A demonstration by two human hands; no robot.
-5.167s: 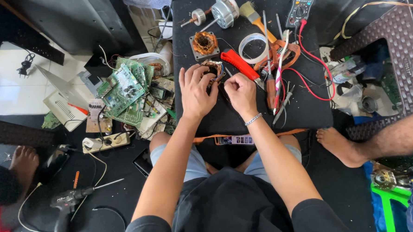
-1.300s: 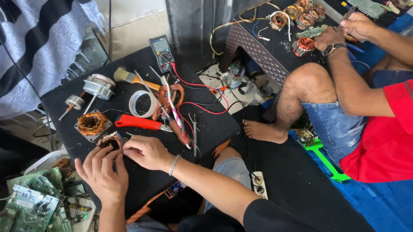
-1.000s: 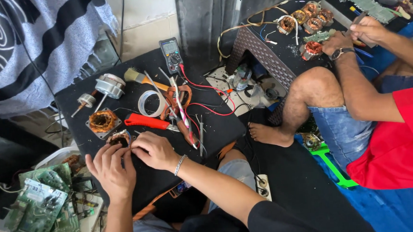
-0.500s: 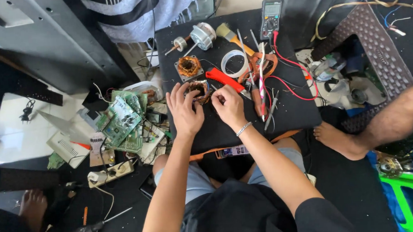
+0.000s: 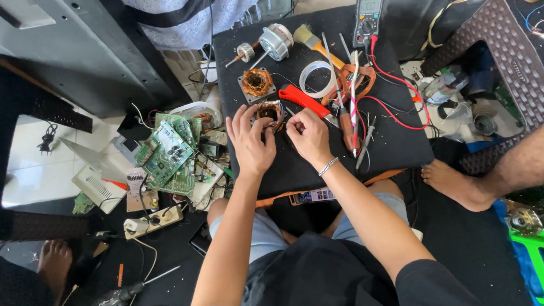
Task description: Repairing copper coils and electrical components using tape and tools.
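Both hands pinched a copper-wound stator [image 5: 269,112] on the black board [image 5: 297,164]: left hand [image 5: 250,142] cupping, right hand [image 5: 308,135] gripping beside red cutters [image 5: 304,101].

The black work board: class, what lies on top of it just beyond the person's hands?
On the black board: a copper-wound stator, tape ring, red-handled tool. Both hands cover most of the small coil.
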